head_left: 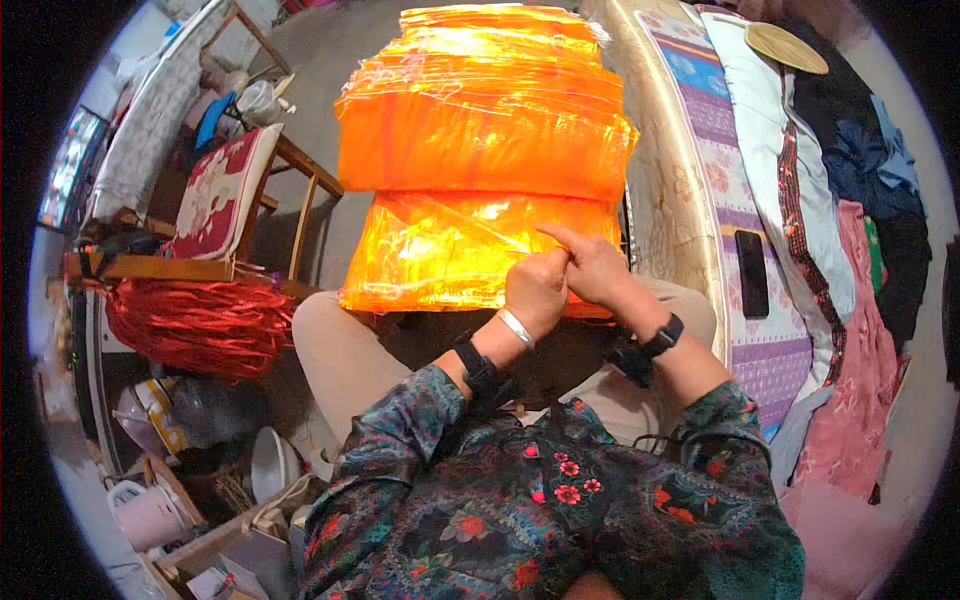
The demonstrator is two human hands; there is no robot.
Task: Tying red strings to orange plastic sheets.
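A large stack of shiny, see-through orange sheets (480, 145), plastic-looking, rises in front of my knees. Its lower layer (440, 250) reaches toward me under my hands. My left hand (536, 291), with a silver bracelet (516, 328) at the wrist, is closed, thumb side up, over the near right part of this layer. Against it, my right hand (598, 270) has its index finger stretched to the left and the other fingers curled in. The two hands touch at the thumbs. Whatever is pinched between them is too small or hidden to make out.
To the left stand a wooden chair with a red floral cushion (225, 195) and a hanging bundle of red strands (200, 325). A pink mug (150, 515) is at lower left. Along the right, a bed (765, 360) bears a black phone (751, 274), clothes (860, 330) and a woven fan (787, 48).
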